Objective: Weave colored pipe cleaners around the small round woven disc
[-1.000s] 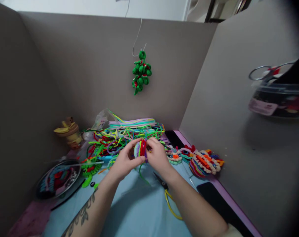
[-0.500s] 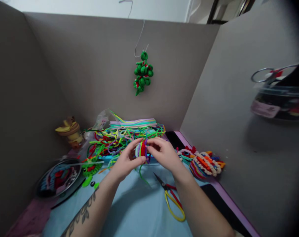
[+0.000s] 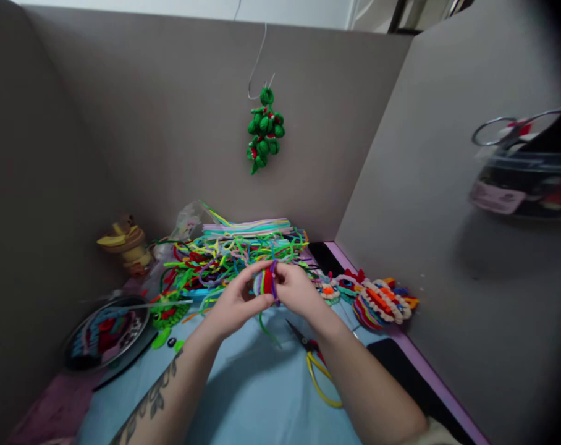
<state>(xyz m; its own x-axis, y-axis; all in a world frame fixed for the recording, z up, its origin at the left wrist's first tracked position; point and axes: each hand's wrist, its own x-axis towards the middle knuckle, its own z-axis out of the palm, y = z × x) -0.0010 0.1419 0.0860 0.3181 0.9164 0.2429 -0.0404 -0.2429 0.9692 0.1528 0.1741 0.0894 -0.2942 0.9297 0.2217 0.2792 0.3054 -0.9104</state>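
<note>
A small striped piece of pipe cleaner work [image 3: 265, 282], banded in pale, purple, green and red with a purple edge, is held up between both hands. My left hand [image 3: 236, 303] grips it from the left, thumb below and fingers over the top. At its purple right edge, my right hand [image 3: 299, 290] has its fingers pinched, and the fingertips are partly hidden behind the work. A green pipe cleaner [image 3: 270, 330] trails on the cloth beneath. Scissors with red and yellow handles [image 3: 318, 371] lie under my right forearm, which covers part of them.
Behind the hands is a heap of coloured pipe cleaners [image 3: 206, 259]. Finished striped pieces [image 3: 382, 303] sit at the right. A round dish [image 3: 109, 334] and a green frog-like figure [image 3: 169, 313] are at the left. A green ornament [image 3: 265, 133] hangs from a wire.
My right hand has moved slightly left and closer around the purple edge, its fingers more tucked behind the piece. The whole view has shifted a little. My left hand keeps its hold.
</note>
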